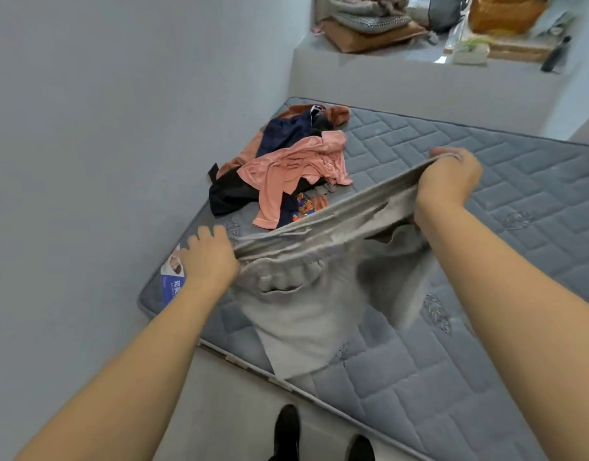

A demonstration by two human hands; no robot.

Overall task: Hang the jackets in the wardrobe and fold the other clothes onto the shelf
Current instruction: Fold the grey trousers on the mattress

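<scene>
**Fingers clamped on grey garment, both hands**

Fingers of left hand and right hand grip a grey garment by its top edge, stretched between them, hanging above the mattress. Lower fabric blurred. Pile of clothes lies far left on the mattress: pink, navy, black, brown pieces tangled. Ledge beyond carries folded textiles, cardboard, assorted clutter. Dark shoes on the floor, near edge.

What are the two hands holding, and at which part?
Both hold the grey garment by its gathered top edge: the left hand at one end, the right hand at the other, stretched above the mattress.
</scene>
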